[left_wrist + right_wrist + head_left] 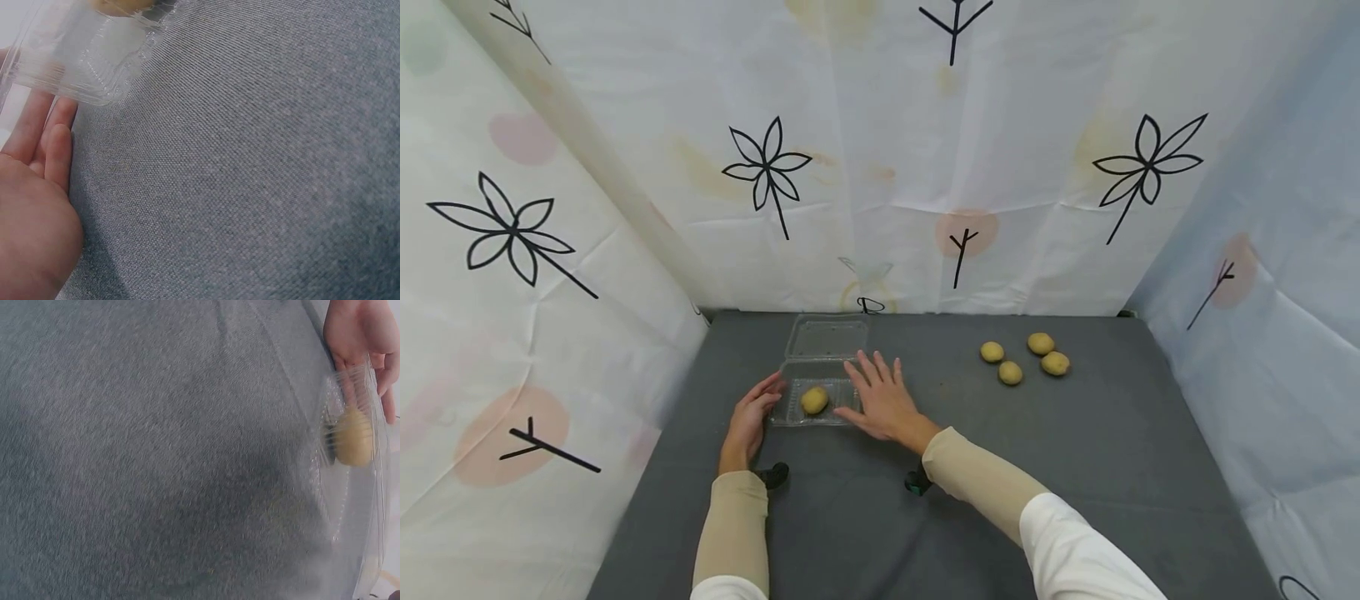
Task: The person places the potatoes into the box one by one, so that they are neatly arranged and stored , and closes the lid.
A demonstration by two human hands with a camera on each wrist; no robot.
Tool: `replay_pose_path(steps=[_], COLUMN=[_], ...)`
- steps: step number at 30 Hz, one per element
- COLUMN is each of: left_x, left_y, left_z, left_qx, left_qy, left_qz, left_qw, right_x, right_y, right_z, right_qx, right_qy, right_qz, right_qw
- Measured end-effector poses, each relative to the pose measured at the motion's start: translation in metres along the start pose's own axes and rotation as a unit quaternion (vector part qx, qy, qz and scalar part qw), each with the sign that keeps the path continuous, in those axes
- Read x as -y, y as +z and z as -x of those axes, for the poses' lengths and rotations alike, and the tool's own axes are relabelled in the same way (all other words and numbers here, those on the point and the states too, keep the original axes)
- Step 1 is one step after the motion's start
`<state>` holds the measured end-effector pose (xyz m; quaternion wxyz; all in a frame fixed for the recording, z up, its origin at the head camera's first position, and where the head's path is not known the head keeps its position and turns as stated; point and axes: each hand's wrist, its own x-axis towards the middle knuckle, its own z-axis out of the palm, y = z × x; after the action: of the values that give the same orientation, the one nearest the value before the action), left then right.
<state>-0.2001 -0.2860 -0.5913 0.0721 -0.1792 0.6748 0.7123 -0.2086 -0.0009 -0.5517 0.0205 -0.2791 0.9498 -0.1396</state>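
Note:
An opened clear plastic clamshell container (792,414) lies on the table's left side, its lid (829,337) folded back toward the rear. Inside its base sits a yellowish potato (814,400), also visible through the plastic in the right wrist view (354,439). My left hand (751,421) rests against the container's left side, with fairly straight fingers (30,128) partly behind the clear wall in the left wrist view. Over the container's right edge, my right hand (882,404) has its fingers spread and nothing in them. Whether it touches the plastic cannot be told.
Several more potatoes (1011,372) lie loosely grouped at the back right of the dark grey table (1105,450). White patterned cloth (880,167) hangs behind the table and along both sides. The container's lid reaches close to the rear cloth.

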Motion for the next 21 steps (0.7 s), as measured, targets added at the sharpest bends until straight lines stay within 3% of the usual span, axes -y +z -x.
replay_pose_path(steps=[9, 21], left_x=[0.005, 0.003], left_y=[-0.003, -0.001], left_z=[-0.001, 0.001], left_qx=[-0.006, -0.007], left_qy=[0.000, 0.011], left_qz=[-0.013, -0.012], left_qw=[0.9999, 0.9998], right_x=[-0.015, -0.037], right_y=[0.000, 0.000], right_z=[0.006, 0.016], right_qx=[0.031, 0.026], right_qy=[0.033, 0.044], right_qz=[0.007, -0.008], right_qw=[0.9989, 0.9987])
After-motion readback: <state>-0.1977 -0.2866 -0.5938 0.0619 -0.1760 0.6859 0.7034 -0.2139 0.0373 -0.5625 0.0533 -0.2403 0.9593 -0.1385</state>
